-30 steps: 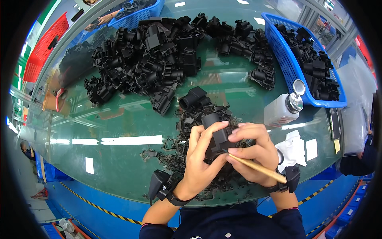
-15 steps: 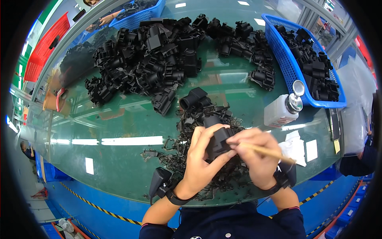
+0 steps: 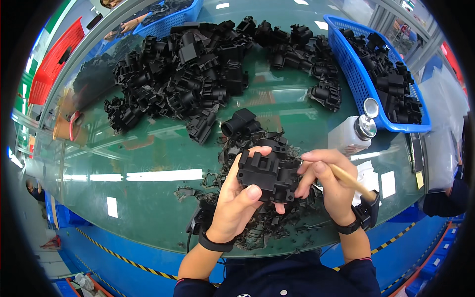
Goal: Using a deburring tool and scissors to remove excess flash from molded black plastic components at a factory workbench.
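Observation:
My left hand (image 3: 235, 200) is closed around a black moulded plastic part (image 3: 260, 173), its thumb pressed on the face with the blocky sockets. Close to the part's right edge is my right hand (image 3: 332, 180), which grips a slim tool with a tan wooden handle (image 3: 354, 182). The handle slants down toward my right wrist; the tool's working end is mostly hidden by my fingers. Below both hands lies a heap of thin black plastic scraps (image 3: 252, 230). Another black part with a round opening (image 3: 239, 123) rests just beyond the heap.
A large pile of black parts (image 3: 183, 74) covers the far left of the green table (image 3: 138, 198). At right stand a blue basket (image 3: 351, 74) of parts and a white bottle with a metal top (image 3: 354, 134). A white cloth (image 3: 366, 178) lies near my right wrist.
The black part has been turned in my left hand, so its socketed face now shows. My right hand has drawn slightly right, with the wooden handle tilted more steeply.

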The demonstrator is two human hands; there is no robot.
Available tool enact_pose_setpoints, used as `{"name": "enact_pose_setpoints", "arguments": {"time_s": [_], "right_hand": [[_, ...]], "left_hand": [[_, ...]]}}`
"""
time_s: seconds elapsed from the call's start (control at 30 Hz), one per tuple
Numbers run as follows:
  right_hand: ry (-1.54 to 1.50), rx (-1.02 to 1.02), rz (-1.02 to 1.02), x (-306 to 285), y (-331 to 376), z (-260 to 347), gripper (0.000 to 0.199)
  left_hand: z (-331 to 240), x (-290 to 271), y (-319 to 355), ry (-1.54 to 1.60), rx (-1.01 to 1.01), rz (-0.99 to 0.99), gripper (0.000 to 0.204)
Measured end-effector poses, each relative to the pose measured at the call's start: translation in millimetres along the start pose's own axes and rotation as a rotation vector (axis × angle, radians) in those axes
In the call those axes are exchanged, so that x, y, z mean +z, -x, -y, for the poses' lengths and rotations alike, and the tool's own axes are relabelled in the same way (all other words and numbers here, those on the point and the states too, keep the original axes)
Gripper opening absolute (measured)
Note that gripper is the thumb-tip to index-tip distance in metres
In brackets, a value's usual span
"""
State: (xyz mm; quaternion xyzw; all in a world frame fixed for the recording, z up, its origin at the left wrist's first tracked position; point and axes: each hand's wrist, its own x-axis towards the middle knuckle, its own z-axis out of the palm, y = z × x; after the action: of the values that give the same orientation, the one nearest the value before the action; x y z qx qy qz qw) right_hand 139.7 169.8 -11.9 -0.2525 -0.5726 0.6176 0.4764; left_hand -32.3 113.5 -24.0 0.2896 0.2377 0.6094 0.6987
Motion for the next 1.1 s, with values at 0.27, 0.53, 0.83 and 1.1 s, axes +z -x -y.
{"name": "enact_pose_setpoints", "arguments": {"time_s": [0.27, 0.53, 0.83, 1.1], "right_hand": [[0.5, -0.424, 0.12, 2.6, -3.4, -2.1, 0.027], [0.799, -0.55, 0.237, -3.7, 0.2, 2.7, 0.032], [0.089, -0.215, 0.003, 5.5, 1.8, -4.8, 0.002], [0.675, -0.493, 0.19, -0.3, -3.3, 4.6, 0.023]], "left_hand": [[6.7, -4.0, 2.6, -0.005, -0.088, -0.019, 0.065], [2.9, 2.0, 2.7, -0.233, -0.11, -0.068, 0.058], [-0.3, 6.2, 2.8, -0.232, -0.182, -0.089, 0.06], [-1.7, 7.8, 2.7, -0.281, -0.202, -0.147, 0.068]]}}
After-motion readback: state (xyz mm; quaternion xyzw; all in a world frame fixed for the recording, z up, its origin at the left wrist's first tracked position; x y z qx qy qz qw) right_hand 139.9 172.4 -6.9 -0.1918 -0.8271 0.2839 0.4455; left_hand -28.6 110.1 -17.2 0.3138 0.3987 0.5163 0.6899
